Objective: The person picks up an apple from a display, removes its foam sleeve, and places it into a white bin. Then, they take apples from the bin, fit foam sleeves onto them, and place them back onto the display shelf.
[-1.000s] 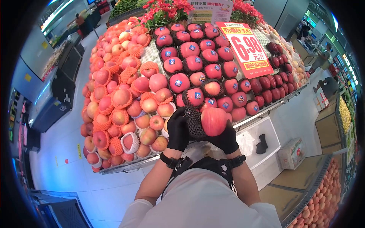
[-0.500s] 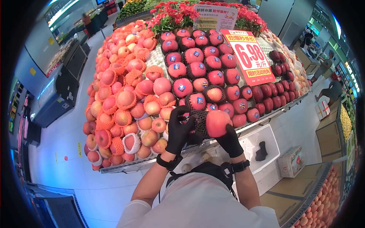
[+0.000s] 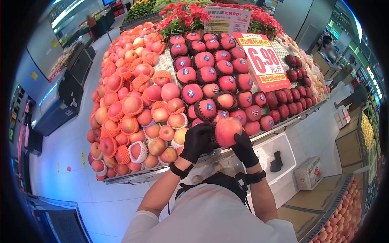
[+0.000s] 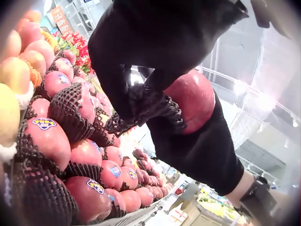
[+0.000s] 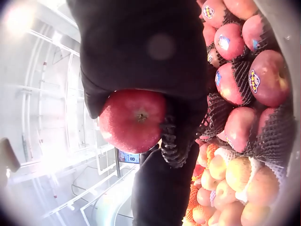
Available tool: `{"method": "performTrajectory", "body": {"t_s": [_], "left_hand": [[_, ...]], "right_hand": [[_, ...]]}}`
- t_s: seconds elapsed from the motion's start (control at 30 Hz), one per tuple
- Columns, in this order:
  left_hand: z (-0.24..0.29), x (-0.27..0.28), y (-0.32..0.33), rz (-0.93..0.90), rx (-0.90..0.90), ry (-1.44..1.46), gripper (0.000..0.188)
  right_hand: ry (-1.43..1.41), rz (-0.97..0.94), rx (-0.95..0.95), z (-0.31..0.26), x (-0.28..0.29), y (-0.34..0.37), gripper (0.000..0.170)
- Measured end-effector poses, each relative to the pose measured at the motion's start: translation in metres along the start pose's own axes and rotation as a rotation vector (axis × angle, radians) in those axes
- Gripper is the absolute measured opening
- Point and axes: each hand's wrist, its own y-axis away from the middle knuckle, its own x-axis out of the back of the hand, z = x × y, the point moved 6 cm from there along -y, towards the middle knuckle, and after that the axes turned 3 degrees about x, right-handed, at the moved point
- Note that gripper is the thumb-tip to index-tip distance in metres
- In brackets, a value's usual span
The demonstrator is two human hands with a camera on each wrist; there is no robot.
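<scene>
A large red apple [image 3: 227, 131] sits in the grip of my black-gloved right hand [image 3: 246, 150], held over the front edge of the fruit display. My gloved left hand [image 3: 197, 141] is just left of the apple, fingers curled and pinching a black foam net sleeve [image 5: 171, 146]. The left wrist view has the net bunched at those fingers, its edge against the apple's side. Through the right wrist view, the apple's stem hollow faces the camera and the net lies along its flank. From the head view the left hand mostly hides the net.
Rows of stickered apples [image 3: 191, 93] in black nets lie just beyond my hands. Loose and orange-netted apples [image 3: 131, 104] pile up at left, dark red apples [image 3: 281, 97] at right. A red price sign [image 3: 263, 60] stands among them. Below right is a white bin [image 3: 283, 146] holding something black.
The net was spread open between my hands beside the apple; now it is bunched under my left hand. My left fingers have turned in and closed toward the apple, which stays in my right hand.
</scene>
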Motion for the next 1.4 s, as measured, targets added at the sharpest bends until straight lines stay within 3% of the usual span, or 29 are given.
{"method": "performTrajectory", "body": {"t_s": [0.1, 0.2, 0.23, 0.33, 0.43, 0.53, 0.6, 0.73, 0.93, 1.1, 1.23, 1.33, 1.4], "left_hand": [[0.011, 0.005, -0.005, -0.096, 0.153, -0.194, 0.020], [0.013, 0.012, -0.017, -0.048, 0.181, -0.196, 0.025], [0.017, 0.014, -0.018, -0.013, 0.109, -0.170, 0.028], [0.030, 0.014, -0.018, 0.008, -0.060, -0.110, 0.041], [0.043, 0.010, -0.009, -0.095, -0.110, -0.131, 0.056], [0.044, -0.003, 0.002, -0.101, -0.089, -0.221, 0.067], [0.028, -0.012, 0.003, -0.079, -0.037, -0.268, 0.077], [0.058, 0.002, -0.005, -0.055, -0.195, -0.200, 0.072], [0.071, 0.003, -0.001, -0.060, -0.218, -0.242, 0.080], [0.075, 0.007, 0.002, -0.129, -0.232, -0.236, 0.086], [0.068, 0.000, 0.004, -0.083, -0.205, -0.117, 0.086], [0.065, 0.007, 0.003, -0.047, -0.163, -0.079, 0.085], [0.064, 0.015, 0.000, -0.023, -0.134, -0.055, 0.084]], "right_hand": [[0.266, 0.018, 0.032, 0.001, 0.009, -0.003, 0.072], [0.746, -0.030, 0.165, -0.018, -0.012, 0.003, 0.079], [0.766, -0.015, 0.142, -0.018, -0.017, 0.004, 0.087], [0.975, -0.013, 0.229, -0.025, -0.028, 0.003, 0.086], [0.864, 0.162, 0.257, -0.023, -0.017, -0.004, 0.085], [1.008, 0.285, 0.357, -0.033, -0.027, -0.005, 0.085], [1.015, 0.278, 0.326, -0.039, -0.043, -0.001, 0.088], [0.997, 0.228, 0.329, -0.042, -0.058, 0.000, 0.093], [1.194, 0.395, 0.382, -0.036, -0.060, 0.000, 0.090], [1.120, 0.324, 0.310, -0.042, -0.059, -0.004, 0.087], [1.021, 0.254, 0.287, -0.033, -0.058, -0.003, 0.088], [1.165, 0.204, 0.364, -0.040, -0.067, 0.001, 0.075], [0.789, 0.215, 0.129, -0.035, -0.042, 0.000, 0.060]]}}
